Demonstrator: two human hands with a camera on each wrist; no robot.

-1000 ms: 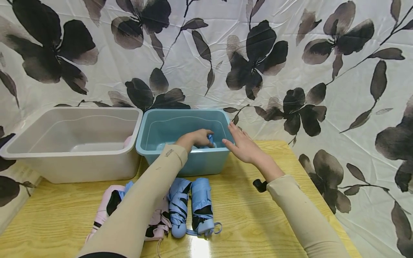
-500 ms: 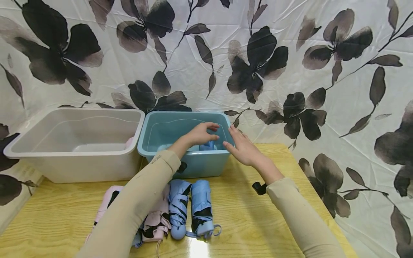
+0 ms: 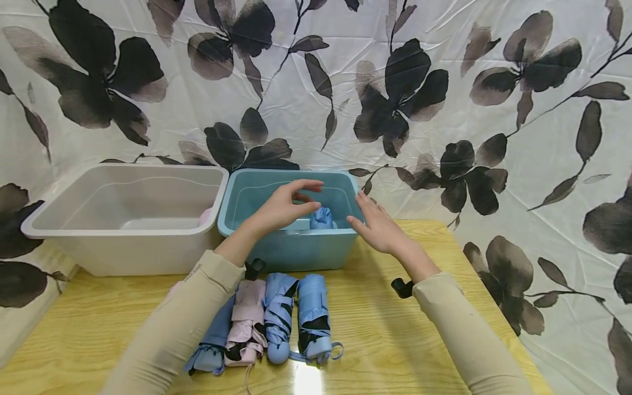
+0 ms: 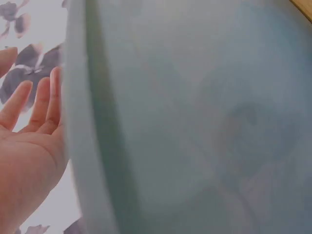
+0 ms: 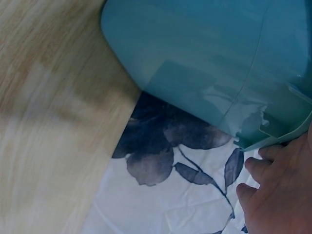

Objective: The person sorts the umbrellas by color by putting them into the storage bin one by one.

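My left hand [image 3: 278, 208] hovers above the blue bin [image 3: 296, 249], thumb and fingers apart, with nothing between them. Below and right of its fingertips, a blue folded umbrella [image 3: 322, 218] shows inside the bin; its lower part is hidden by the front wall. My right hand [image 3: 379, 227] rests with straight fingers against the bin's right rim; the right wrist view has these fingers [image 5: 258, 170] at the rim. On the table in front lie two blue folded umbrellas [image 3: 313, 312], a pink one [image 3: 247, 318] and another blue one [image 3: 212, 340], partly under my left sleeve.
A larger grey bin [image 3: 148, 252] stands left of the blue one, with something pink [image 3: 204, 215] at its right inner end. Behind both hangs a floral cloth [image 3: 316, 109]. The wooden table [image 3: 385, 329] ends along a slanted right edge.
My left hand has let go of the blue umbrella in the blue bin, risen and drawn back to the left. My right hand has stayed at the rim.
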